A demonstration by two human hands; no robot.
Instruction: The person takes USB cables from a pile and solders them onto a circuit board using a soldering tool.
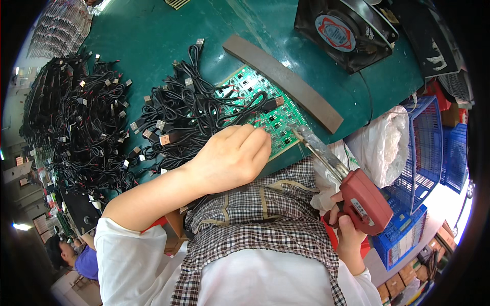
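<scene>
My right hand (346, 228) grips a dark red soldering gun (363, 201) by its handle. The gun's metal tip reaches over the near right part of a green circuit board panel (282, 133), close to its small components. Over the panel's near edge, my left hand (236, 153) is closed with the fingertips pinched down at the board. What it pinches is hidden under the fingers; a thin reddish wire shows beside them. Black USB cables (178, 109) lie bundled across the panel's left side, one plug (275, 103) resting over the board.
Behind the panel lies a long dark bar (286, 84). A black fan (339, 38) stands at the far right of the green table (138, 30). A large heap of cables (76, 117) fills the left. Blue crates (421, 148) and a plastic bag (380, 145) sit right; another person (84, 260) is at lower left.
</scene>
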